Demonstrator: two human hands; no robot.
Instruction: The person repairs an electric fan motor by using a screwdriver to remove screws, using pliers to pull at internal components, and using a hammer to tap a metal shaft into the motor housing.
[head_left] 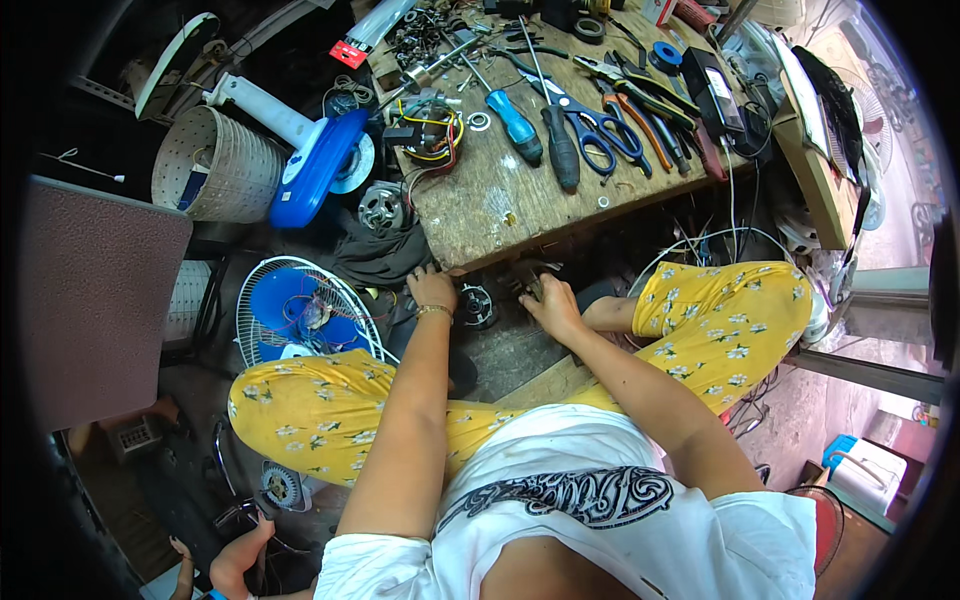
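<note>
Below the front edge of the wooden workbench [470, 222], my left hand [432, 289] reaches down near the bench's left corner, its fingers apart and holding nothing that I can see. A round metal motor part [477, 305] lies low between my two hands, touched by neither as far as I can see. To its right, my right hand [552, 304] is closed, fingers bent around something dark in the shadow under the bench edge; what it is I cannot make out. A dark grey cloth [385, 252] lies beside my left hand.
On the bench lie a blue-handled screwdriver [515, 125], scissors [600, 140], several pliers [640, 85], loose hardware [425, 40] and a wired motor coil [432, 130]. At left stand a fan cage with blue blades [285, 310], a blue fan base [318, 170] and a perforated basket [225, 165].
</note>
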